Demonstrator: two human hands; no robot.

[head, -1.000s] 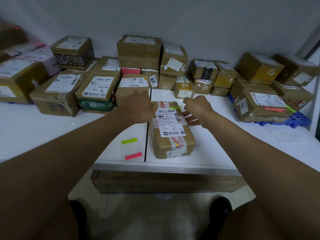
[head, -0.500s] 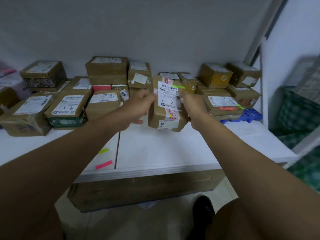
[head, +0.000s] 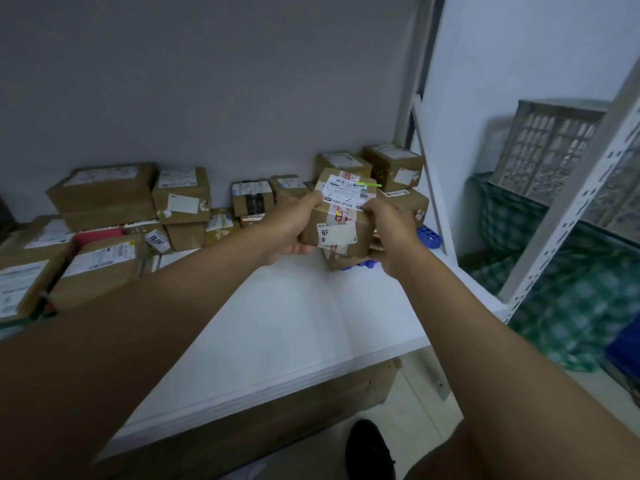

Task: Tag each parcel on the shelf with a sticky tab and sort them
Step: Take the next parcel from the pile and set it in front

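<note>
Head view: the tagged parcel is held clear above the shelf, near the right-hand stack. The left hand and right hand clasp its sides. Risk: set down carelessly, it could topple that uneven stack or crease the green tab.

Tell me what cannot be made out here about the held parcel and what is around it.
- Parcel, head view: label print too small and blurred to read.
- Its underside: hidden by left hand and right hand.
- Blue pallet: mostly hidden behind parcel and right hand.
- Left boxes: cut off by frame edge.
</note>
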